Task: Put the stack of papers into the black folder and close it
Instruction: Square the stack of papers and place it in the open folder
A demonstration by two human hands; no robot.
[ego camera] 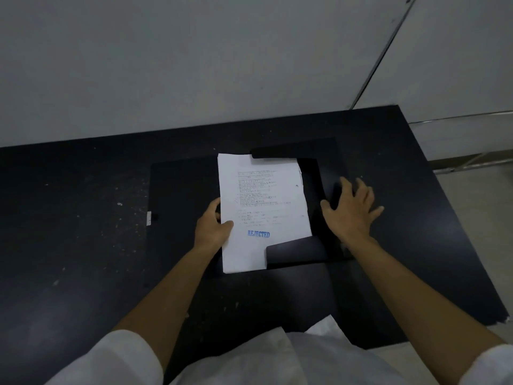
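The black folder [180, 190] lies open on the black table, its left cover spread flat. A white stack of papers [263, 190] stamped "REJECTED" in blue rests on the folder's right half, its top edge under the upper flap [291, 152] and its lower right corner under the bottom flap [297, 251]. My left hand [212, 226] grips the stack's left edge, thumb on top. My right hand [351, 209] lies flat, fingers spread, on the folder's right side flap [327, 190].
The black table [83, 245] is scuffed with pale specks and ends at a grey wall [194, 65] behind. Its right edge drops to a light floor [477, 218]. A small white clasp [149, 218] sits at the folder's left edge.
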